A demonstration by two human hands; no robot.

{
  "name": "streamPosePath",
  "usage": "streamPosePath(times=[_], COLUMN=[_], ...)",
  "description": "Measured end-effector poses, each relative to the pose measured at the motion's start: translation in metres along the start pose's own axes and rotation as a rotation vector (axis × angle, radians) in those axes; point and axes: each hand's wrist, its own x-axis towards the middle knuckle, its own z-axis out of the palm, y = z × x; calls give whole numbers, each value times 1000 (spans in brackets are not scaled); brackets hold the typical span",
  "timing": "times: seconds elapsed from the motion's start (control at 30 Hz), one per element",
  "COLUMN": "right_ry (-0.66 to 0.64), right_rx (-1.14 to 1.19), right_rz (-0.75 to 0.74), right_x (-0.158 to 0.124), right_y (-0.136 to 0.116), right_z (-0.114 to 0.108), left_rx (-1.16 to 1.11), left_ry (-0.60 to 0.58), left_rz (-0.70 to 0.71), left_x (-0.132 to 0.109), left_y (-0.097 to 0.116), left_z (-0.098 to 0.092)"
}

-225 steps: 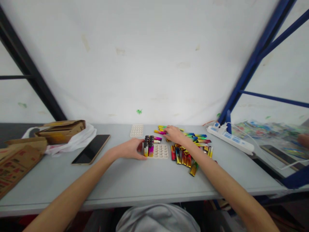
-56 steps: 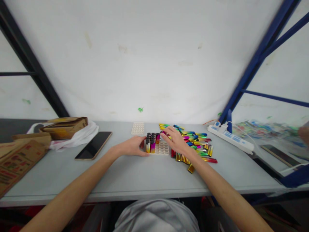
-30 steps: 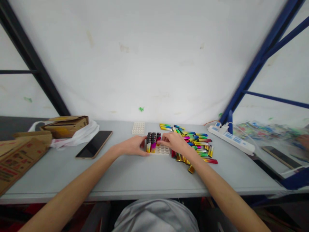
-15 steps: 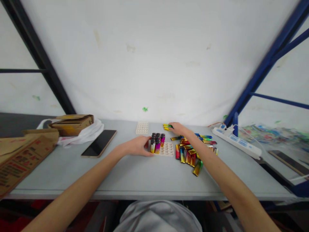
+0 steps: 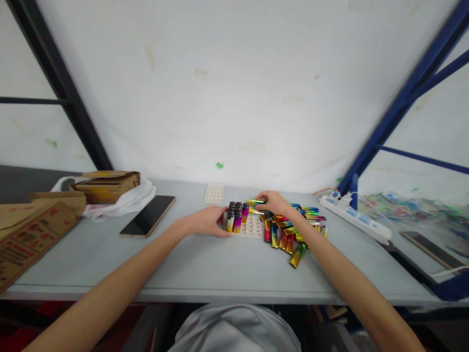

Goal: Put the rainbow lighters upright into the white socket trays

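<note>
The yellow-green lighter (image 5: 256, 202), pinched level in the right hand (image 5: 275, 202) just behind the socket tray (image 5: 253, 228), is best turned upright over an empty socket while the tray is clasped by the left hand (image 5: 205, 226).

To the left on my bench (image 5: 205, 269) lies a dark phone (image 5: 148, 215). Beyond it a cardboard box (image 5: 106, 186) sits on a white bag (image 5: 128, 201). A white power strip (image 5: 353, 218) lies far right.

Both arms outstretched; left hand (image 5: 205, 226) resting loose, right hand (image 5: 274, 201) pinching
</note>
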Motion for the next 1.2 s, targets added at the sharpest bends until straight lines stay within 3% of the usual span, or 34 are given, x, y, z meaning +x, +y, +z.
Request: streamPosePath(times=[0.13, 0.3, 0.43, 0.67, 0.87, 1.0, 1.1, 1.2], right_ry=[61, 74, 135, 341, 330, 188, 143, 240], right_rx=[102, 50, 14, 441, 888, 1104, 1136, 1026], right_rz=[-3, -61, -26, 50, 132, 35, 46, 116], right_x=[-9, -16, -17, -20, -24, -30, -34, -36], right_y=[-3, -4, -3, -10, -31, -53, -67, -72], right_z=[-4, -7, -3, 4, 12, 12, 11, 13], left_rx=[3, 3, -5, 28, 26, 22, 24, 30], left_ry=[1, -2, 0, -6, -11, -14, -12, 1], left_rz=[-3, -19, -8, -20, -25, -15, -10, -10], left_x=[-1, -2, -2, -2, -3, -2, -2, -2], left_y=[3, 4, 2, 1, 2, -1, -3, -2], left_z=[-1, -2, -1, -2, -3, -2, -1, -1])
